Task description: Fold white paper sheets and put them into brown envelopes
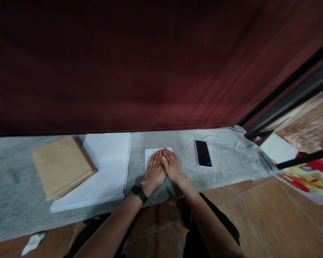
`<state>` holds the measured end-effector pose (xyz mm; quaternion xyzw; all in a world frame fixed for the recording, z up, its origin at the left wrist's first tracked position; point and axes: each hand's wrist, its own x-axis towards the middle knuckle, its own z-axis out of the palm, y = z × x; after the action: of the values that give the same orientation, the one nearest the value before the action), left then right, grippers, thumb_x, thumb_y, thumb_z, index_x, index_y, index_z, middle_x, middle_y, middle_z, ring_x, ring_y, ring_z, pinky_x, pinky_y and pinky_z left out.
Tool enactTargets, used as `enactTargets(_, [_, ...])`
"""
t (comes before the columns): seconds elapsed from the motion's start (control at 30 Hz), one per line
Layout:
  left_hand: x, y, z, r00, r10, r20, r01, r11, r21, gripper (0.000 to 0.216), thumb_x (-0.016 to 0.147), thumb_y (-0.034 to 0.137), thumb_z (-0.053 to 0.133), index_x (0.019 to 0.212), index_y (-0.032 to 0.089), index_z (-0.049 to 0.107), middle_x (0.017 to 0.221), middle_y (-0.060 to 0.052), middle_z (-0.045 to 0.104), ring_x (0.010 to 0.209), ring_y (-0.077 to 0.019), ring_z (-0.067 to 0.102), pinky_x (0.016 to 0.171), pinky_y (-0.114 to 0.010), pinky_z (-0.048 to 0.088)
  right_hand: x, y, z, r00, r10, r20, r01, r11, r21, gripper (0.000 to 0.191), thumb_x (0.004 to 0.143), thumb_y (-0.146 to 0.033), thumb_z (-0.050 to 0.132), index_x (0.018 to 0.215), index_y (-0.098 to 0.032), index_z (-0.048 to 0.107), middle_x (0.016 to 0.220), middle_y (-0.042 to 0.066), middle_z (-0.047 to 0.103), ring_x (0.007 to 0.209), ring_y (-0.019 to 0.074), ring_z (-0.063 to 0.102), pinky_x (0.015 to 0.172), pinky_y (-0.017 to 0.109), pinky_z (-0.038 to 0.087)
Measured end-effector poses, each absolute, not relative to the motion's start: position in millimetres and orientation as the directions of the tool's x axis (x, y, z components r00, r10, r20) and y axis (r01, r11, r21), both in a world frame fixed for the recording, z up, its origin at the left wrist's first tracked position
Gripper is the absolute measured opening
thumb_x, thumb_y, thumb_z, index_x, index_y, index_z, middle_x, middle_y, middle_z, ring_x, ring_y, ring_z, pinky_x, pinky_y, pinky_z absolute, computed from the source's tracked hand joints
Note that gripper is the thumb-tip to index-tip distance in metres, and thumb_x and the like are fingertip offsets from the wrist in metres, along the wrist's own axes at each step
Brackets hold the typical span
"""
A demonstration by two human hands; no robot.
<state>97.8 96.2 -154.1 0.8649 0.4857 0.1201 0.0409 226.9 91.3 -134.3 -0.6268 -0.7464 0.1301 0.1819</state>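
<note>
A small piece of white paper [148, 154] lies on the grey cloth in the middle, mostly covered by my hands. My left hand [155, 170], with a black band on its wrist, rests flat on the paper with its fingers stretched out. Beside it and touching it, my right hand [173, 165] lies flat too, its thumb against the left hand. Whether the paper is folded under my palms is hidden. To the right lies a phone [203, 153] with a dark screen and a pale purple edge.
A stack of brown envelopes [61, 165] sits partly on a stack of white paper sheets [107, 165] at the left. Grey cloth [231, 154] covers the narrow surface. Behind it hangs a dark red curtain [150, 71]. A crumpled white scrap [33, 243] lies on the tiled floor.
</note>
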Motion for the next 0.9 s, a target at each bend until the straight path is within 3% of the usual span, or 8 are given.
enactTargets(0.27, [82, 104, -143, 0.409, 0.895, 0.177, 0.895, -0.431, 0.113, 0.059, 0.103, 0.031, 0.029, 0.156, 0.006, 0.036, 0.165, -0.017, 0.031, 0.156, -0.0257, 0.022, 0.128, -0.046, 0.019, 233, 90, -142, -0.103, 0.978, 0.183, 0.958, 0.147, -0.248, 0.057, 0.11, -0.04, 0.024, 0.156, -0.011, 0.039, 0.163, 0.012, 0.037, 0.152, 0.0259, 0.033, 0.125, 0.047, 0.022])
enactTargets(0.43, [73, 105, -142, 0.352, 0.92, 0.172, 0.921, -0.373, 0.11, 0.065, 0.104, 0.045, 0.033, 0.156, 0.006, 0.036, 0.166, -0.018, 0.029, 0.155, -0.0288, 0.025, 0.128, -0.049, 0.017, 239, 90, -147, -0.081, 0.974, 0.211, 0.974, 0.122, -0.191, 0.058, 0.109, -0.04, 0.028, 0.156, -0.009, 0.039, 0.163, 0.014, 0.036, 0.15, 0.0288, 0.036, 0.123, 0.048, 0.024])
enactTargets(0.9, [71, 101, -133, 0.323, 0.942, 0.093, 0.938, -0.332, 0.101, 0.072, 0.103, 0.053, 0.033, 0.158, 0.007, 0.032, 0.167, -0.019, 0.026, 0.156, -0.0312, 0.021, 0.127, -0.057, 0.012, 244, 85, -142, -0.09, 0.972, 0.218, 0.967, 0.137, -0.213, 0.058, 0.109, -0.038, 0.026, 0.154, -0.004, 0.041, 0.162, 0.018, 0.038, 0.153, 0.0298, 0.031, 0.124, 0.051, 0.025])
